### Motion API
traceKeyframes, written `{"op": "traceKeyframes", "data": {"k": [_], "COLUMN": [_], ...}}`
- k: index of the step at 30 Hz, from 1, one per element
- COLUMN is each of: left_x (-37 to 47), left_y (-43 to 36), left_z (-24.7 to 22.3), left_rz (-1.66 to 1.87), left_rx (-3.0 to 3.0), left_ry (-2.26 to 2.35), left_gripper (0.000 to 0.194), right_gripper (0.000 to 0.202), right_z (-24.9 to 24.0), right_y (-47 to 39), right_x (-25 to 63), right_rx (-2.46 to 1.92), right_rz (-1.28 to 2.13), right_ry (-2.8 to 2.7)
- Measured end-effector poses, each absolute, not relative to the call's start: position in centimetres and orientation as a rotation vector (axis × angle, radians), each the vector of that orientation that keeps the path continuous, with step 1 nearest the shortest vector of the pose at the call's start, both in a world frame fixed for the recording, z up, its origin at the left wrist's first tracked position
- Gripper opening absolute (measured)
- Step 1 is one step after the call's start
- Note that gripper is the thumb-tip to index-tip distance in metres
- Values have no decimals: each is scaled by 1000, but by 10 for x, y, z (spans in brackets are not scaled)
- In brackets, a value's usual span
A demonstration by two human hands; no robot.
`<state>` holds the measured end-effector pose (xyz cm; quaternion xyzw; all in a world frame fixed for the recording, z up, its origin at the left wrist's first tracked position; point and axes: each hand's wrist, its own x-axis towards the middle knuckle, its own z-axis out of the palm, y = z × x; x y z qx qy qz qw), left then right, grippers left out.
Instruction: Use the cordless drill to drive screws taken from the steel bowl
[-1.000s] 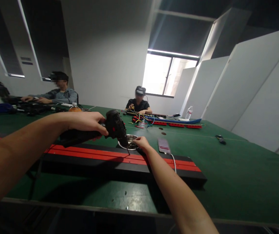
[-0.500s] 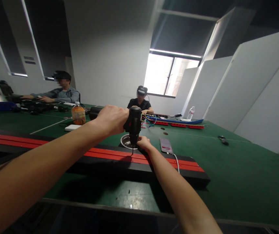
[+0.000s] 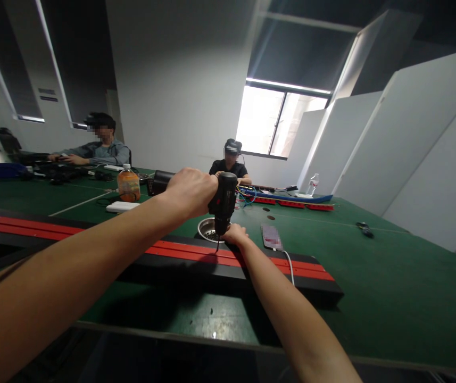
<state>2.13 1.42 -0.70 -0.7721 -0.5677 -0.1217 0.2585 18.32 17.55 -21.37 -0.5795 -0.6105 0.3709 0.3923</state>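
From the head view, your left hand (image 3: 190,191) grips a black power drill (image 3: 223,202), its bit pointing down at the long red-and-black rail (image 3: 196,255) on the green worktop (image 3: 371,287). Your right hand (image 3: 235,234) pinches at the bit's tip; what it holds is too small to tell. A metal bowl (image 3: 206,229) sits just behind the rail.

My black power drill with red trim (image 3: 223,205) hangs over a long black panel with red stripes (image 3: 196,254) on the dark green table (image 3: 391,276); the bowl (image 3: 207,229) is silvery.
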Motion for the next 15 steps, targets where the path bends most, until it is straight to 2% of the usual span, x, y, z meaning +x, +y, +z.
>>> {"op": "traceKeyframes", "data": {"k": [4, 8, 11, 15], "left_x": [22, 22, 21, 17], "left_y": [13, 12, 11, 6], "left_z": [-7, -7, -7, -3], "left_rz": [-300, -252, -239, -227], "left_rx": [-2078, -2040, -2023, -2065], "left_ry": [-1522, -1539, -1551, -1553], "left_gripper": [28, 26, 27, 32], "right_gripper": [40, 55, 61, 43], "right_z": [-205, -198, -196, -198], "right_y": [168, 161, 160, 164], "right_x": [182, 181, 182, 183], "right_rx": [-1689, -1826, -1835, -1674], "right_rz": [780, 593, 583, 772], "right_ry": [-1739, -1965, -2017, -1911]}}
